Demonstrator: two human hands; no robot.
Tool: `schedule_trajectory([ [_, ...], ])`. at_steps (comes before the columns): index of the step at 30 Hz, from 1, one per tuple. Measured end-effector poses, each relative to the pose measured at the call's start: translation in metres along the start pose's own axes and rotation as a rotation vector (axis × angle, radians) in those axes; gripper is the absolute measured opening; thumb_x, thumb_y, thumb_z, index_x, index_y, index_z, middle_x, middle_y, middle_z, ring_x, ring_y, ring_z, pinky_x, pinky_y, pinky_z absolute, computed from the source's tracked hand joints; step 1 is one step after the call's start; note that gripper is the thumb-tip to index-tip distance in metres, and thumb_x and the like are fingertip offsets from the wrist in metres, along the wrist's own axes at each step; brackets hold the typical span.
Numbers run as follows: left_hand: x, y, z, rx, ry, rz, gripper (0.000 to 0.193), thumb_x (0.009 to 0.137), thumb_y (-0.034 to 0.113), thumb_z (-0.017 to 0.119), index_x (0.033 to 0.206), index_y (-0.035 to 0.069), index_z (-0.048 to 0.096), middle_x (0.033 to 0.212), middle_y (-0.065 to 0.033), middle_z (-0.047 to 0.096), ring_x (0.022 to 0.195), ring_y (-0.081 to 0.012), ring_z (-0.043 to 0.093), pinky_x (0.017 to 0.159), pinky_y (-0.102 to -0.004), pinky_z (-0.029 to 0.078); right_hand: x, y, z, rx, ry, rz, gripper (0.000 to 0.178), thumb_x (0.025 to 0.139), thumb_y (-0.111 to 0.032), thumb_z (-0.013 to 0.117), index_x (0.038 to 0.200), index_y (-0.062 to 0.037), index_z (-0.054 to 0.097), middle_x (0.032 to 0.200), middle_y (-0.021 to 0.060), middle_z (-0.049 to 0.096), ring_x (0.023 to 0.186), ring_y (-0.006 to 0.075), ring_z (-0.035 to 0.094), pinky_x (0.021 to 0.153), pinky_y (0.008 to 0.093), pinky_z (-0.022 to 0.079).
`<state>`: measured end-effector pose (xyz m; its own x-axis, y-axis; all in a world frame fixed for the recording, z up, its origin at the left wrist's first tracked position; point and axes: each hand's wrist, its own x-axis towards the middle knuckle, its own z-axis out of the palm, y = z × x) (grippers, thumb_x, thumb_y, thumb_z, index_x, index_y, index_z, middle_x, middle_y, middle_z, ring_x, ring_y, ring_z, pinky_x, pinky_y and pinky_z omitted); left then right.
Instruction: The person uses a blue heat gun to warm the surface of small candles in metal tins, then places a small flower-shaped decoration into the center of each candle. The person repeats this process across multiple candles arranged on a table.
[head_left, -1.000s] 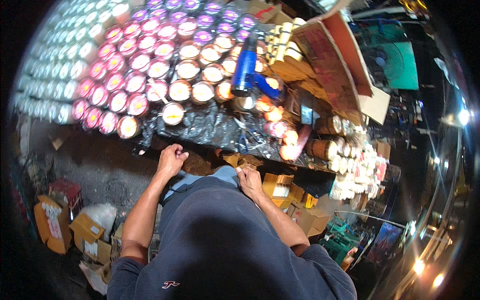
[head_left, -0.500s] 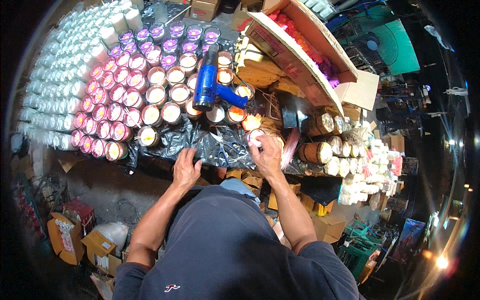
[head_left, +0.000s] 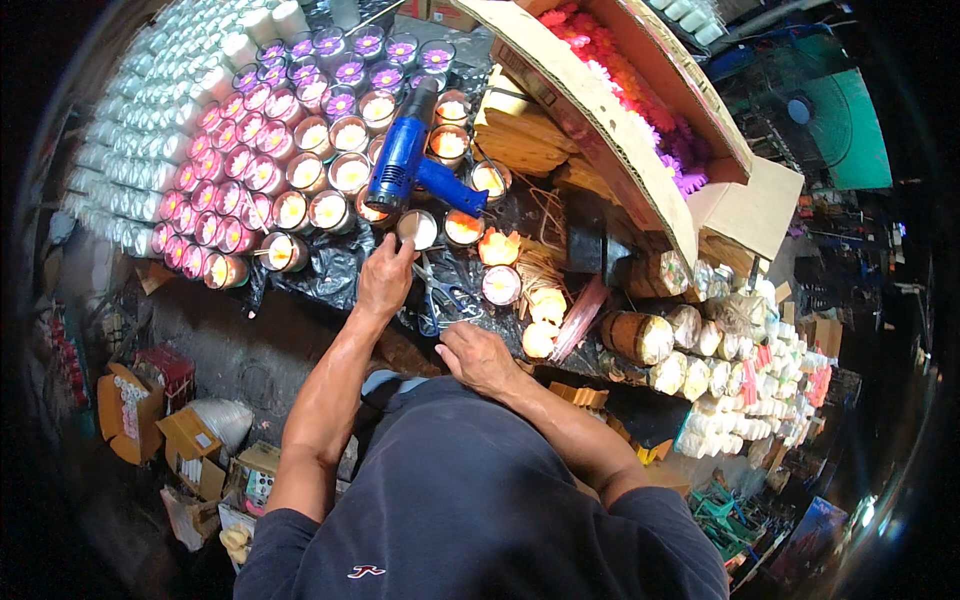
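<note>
My left hand (head_left: 385, 277) reaches to the table edge, thumb and fingers closed at the near left side of a glass candle (head_left: 418, 230) with a plain pale top. Close by on the right is my right hand (head_left: 476, 355), palm down, fingers loosely bent and apart, apparently empty. Just beyond its fingertips lie blue-handled scissors (head_left: 441, 300); whether they touch is unclear. A glass candle with a pink flower (head_left: 501, 285) stands beyond the right hand, beside an orange flower (head_left: 499, 246). Across the nearby glasses rests a blue heat gun (head_left: 405, 155).
Rows of glass candles with pink flowers (head_left: 237, 196) and purple flowers (head_left: 350, 72) fill the left, with many white glasses (head_left: 130, 150) behind. An open cardboard box (head_left: 590, 110) of artificial flowers leans at back right. Wrapped cylindrical bundles (head_left: 640, 338) lie on the right.
My right hand has let go of the pink-flower candle and drawn back toward me, near the scissors. My left hand has moved forward to the pale-topped glass candle. The view has shifted slightly.
</note>
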<state>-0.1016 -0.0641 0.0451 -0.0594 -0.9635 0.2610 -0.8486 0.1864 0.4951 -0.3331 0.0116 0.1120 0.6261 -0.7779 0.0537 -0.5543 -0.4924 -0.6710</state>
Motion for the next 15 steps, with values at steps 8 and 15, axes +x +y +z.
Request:
schedule_trajectory([
  [8, -0.056, 0.003, -0.049, -0.027, 0.128, 0.07, 0.028, 0.091, 0.006, 0.081, 0.117, 0.004, 0.069, 0.116, -0.027, 0.07, 0.088, -0.0424, 0.074, 0.074, -0.049, 0.061, 0.031, 0.007, -0.025, -0.064, 0.231, -0.052, 0.024, 0.088, -0.012, 0.084, 0.106, -0.0007, 0.073, 0.103, 0.0163, 0.074, 0.096, 0.0377, 0.072, 0.085, 0.0481, 0.057],
  [15, -0.082, -0.037, -0.054, 0.055, 0.203, -0.095, 0.02, 0.092, 0.009, 0.081, 0.107, 0.005, 0.068, 0.105, -0.0225, 0.067, 0.081, -0.0403, 0.073, 0.066, -0.0495, 0.059, 0.194, 0.033, -0.063, -0.469, 0.242, 0.081, 0.063, 0.084, -0.026, 0.086, 0.133, 0.0036, 0.059, 0.123, 0.0251, 0.064, 0.117, 0.0453, 0.062, 0.104, 0.0563, 0.05],
])
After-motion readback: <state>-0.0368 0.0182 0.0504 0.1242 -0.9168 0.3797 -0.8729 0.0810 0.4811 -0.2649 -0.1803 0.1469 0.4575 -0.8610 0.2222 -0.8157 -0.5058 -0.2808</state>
